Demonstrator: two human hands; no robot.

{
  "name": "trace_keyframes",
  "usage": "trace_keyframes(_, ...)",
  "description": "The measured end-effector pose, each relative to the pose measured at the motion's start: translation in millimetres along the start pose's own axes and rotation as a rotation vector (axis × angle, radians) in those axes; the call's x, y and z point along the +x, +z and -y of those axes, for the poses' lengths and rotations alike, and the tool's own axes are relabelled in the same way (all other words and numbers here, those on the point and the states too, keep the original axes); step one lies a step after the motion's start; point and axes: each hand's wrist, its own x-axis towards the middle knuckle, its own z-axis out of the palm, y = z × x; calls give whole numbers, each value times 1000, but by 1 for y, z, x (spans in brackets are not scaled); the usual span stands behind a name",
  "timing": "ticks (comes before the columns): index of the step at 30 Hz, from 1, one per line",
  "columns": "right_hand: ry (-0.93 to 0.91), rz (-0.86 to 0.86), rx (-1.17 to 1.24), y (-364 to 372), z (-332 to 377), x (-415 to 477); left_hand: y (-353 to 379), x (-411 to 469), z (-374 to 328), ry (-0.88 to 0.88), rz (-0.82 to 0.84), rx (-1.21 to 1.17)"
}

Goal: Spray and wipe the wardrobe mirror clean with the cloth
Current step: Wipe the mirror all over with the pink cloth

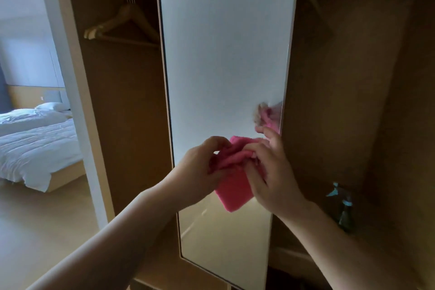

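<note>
1. Two hands meet in front of the wardrobe mirror (223, 54), at its lower half near the right edge.
2. Left hand (200, 162): fingers curled, gripping the bunched top of the pink cloth (233, 189).
3. Right hand (273, 176): fingers curled into the same cloth from the right.
4. Cloth's lower part hangs flat before the glass; contact unclear.
5. Spray bottle (344, 209) stands in the dim wardrobe compartment right of the mirror, apart from both hands.
6. Wooden hangers (122, 23) hang upper left; bed (35, 141) far left.
</note>
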Motion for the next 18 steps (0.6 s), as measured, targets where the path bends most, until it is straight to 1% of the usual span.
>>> trace_keyframes(2,-23,-22,-55,-9,2,17,-6,15,-6,48,-48,34)
trace_keyframes(5,-112,-80,-203,-26,12,46,-15,34,-15,79,-15,-26)
trace_keyframes(7,-182,-121,-363,-37,19,67,-23,49,-20,129,-26,64)
trace_keyframes(9,-219,-125,-478,-47,25,88,-32,66,-23,189,-48,117)
trace_keyframes(13,-183,-104,-589,-54,32,117,-49,97,-18,295,-104,132)
trace_keyframes(18,-84,-214,-706,-46,39,146,-71,125,-4,371,-84,78)
